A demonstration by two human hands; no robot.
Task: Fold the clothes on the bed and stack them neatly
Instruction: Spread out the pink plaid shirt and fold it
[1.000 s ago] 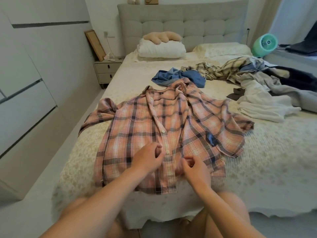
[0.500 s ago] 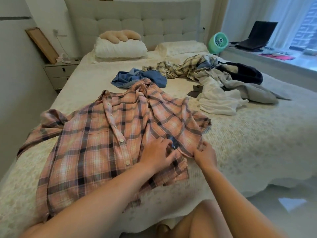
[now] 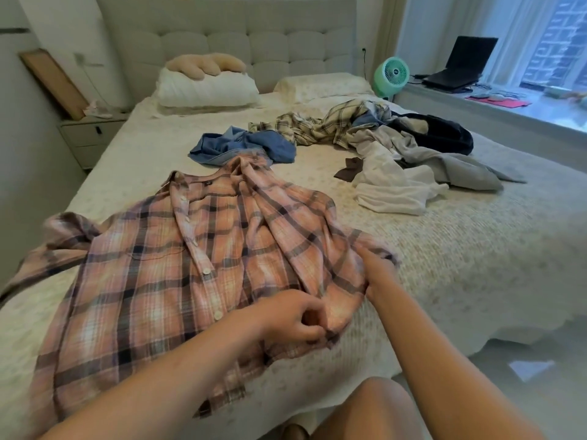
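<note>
The pink plaid shirt [image 3: 165, 274], soft woven cotton, lies on the quilted bed [image 3: 476, 255], collar toward the headboard, hem near. The left hand [image 3: 293, 317] pinches its bunched lower right edge; the right hand [image 3: 378, 274] grips the side fabric.

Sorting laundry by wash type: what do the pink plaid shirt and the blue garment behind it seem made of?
Pink plaid shirt: looks like soft, matte woven cotton or flannel; it drapes and wrinkles loosely. Blue garment: probably denim or chambray, judging by its faded blue, stiffer-looking folds.
</note>
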